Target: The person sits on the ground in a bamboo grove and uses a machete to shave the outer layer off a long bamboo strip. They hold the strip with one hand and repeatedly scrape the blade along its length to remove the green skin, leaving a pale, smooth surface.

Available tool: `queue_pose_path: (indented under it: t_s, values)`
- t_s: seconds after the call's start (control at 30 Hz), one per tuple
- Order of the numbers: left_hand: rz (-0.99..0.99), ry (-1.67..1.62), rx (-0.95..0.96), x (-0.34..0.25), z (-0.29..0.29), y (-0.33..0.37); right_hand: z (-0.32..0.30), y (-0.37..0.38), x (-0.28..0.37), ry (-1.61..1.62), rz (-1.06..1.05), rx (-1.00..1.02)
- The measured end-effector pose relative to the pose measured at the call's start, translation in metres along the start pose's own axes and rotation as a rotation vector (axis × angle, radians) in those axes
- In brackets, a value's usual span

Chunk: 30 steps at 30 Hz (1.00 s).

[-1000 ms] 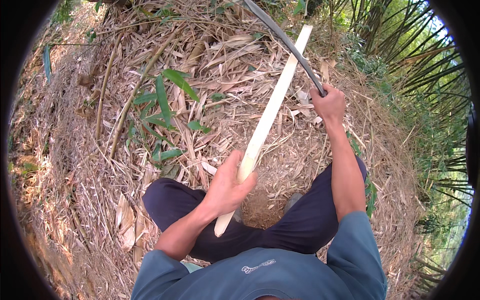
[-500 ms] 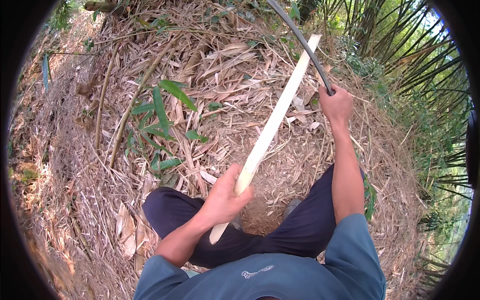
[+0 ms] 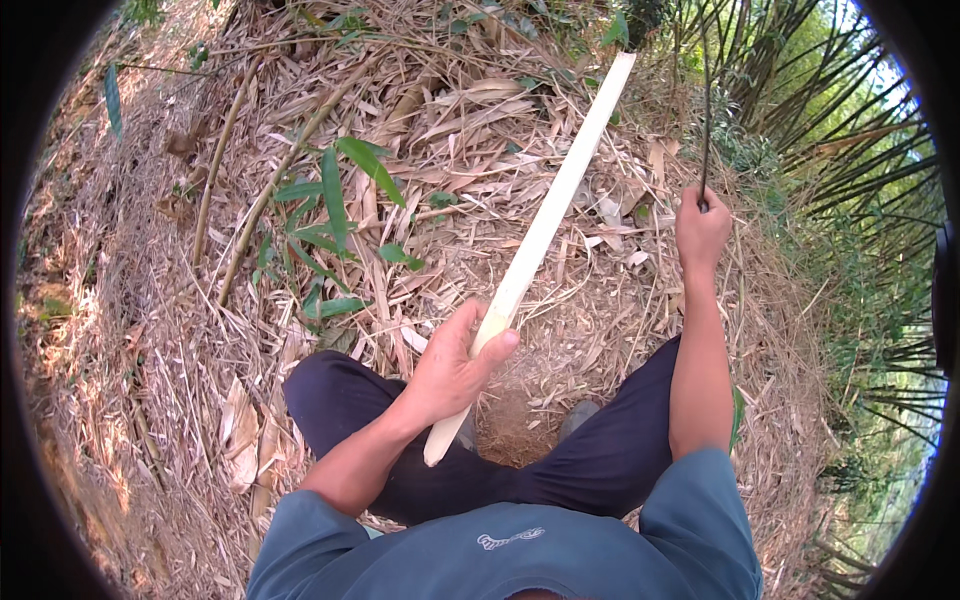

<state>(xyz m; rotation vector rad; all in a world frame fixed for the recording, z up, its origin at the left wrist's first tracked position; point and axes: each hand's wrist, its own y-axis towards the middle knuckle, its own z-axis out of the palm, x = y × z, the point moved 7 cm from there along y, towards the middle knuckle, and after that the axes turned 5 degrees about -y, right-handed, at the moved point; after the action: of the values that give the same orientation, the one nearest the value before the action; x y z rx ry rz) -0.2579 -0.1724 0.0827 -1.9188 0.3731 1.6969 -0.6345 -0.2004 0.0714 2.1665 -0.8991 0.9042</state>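
My left hand (image 3: 445,375) is closed round the lower part of a long pale bamboo strip (image 3: 558,205). Its short end sticks out below my palm, over my lap; the long end slants up and away to the right. Off to the right, my right hand (image 3: 703,235) grips a long, dark machete (image 3: 706,120). The blade points away from me and shows nearly edge-on, as a thin line. It is apart from the strip. My fist hides its handle.
Dry bamboo leaves (image 3: 470,110) cover the ground. A green leafy shoot (image 3: 335,200) stands ahead of my left knee (image 3: 335,400), beside thin brown stems (image 3: 275,180). Dense bamboo stalks (image 3: 800,100) rise at the right. Wood shavings (image 3: 560,330) lie between my legs.
My right hand has moved right, drawing the machete away from the strip. The blade has turned from broadly visible to nearly edge-on. My left hand still holds the strip, raised slightly.
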Motion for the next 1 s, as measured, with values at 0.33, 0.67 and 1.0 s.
queue_pose_path:
  t_s: [0.33, 0.67, 1.0]
  values:
    - [-0.171, -0.442, -0.018, 0.003, 0.011, 0.011, 0.048, -0.1, 0.084, -0.056, -0.679, 0.252]
    - [-0.323, -0.656, -0.212, 0.01, 0.016, 0.016, 0.054, -0.13, 0.11, -0.088, -0.787, 0.336]
    - [0.073, 0.161, -0.193, -0.008, -0.005, 0.017, 0.063, -0.139, 0.108, -0.088, -0.79, 0.373]
